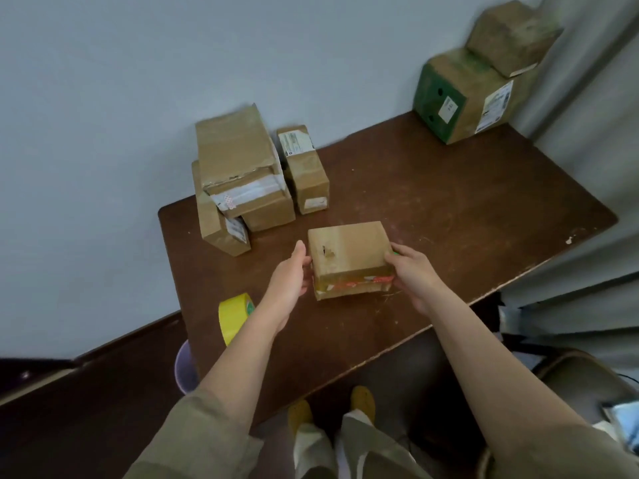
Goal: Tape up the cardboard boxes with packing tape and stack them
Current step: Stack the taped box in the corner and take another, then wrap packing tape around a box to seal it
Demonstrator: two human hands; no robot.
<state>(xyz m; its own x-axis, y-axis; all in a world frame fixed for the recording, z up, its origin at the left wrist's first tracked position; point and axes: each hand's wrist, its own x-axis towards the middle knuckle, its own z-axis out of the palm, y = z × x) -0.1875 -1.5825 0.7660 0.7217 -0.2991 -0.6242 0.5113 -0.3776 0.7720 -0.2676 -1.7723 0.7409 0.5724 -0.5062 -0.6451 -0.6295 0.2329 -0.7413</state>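
Olive-green sleeves (207, 433) are seen at the bottom edge, with yellow shoes (363, 399) at 6 o'clock below the table rim. Between both hands a small brown cardboard box (349, 254) is held at the centre of the dark brown wooden table (449, 202). It cannot be told whether the box rests on the table or is lifted off it. The left hand (288, 281) is pressed flat against the box's left side, fingers straight and thumb up. The right hand (413, 274) is curled round the box's right end, and something green is glimpsed at its fingertips (too small to make out). A band of clear tape with red print (356, 280) is seen along the box's near face.

At 8 o'clock from the box, a yellow roll of packing tape (235, 314) is stood on edge near the table's near-left rim. At 11 o'clock a cluster of brown cardboard boxes (242, 178) is piled by the wall, and a narrow labelled box (306, 171) is set just beside it. At 2 o'clock, in the far corner, a green-ended cardboard box (460, 98) is topped by a smaller brown box (511, 36). A lilac bin (185, 368) is partly seen under the table at 7 o'clock.
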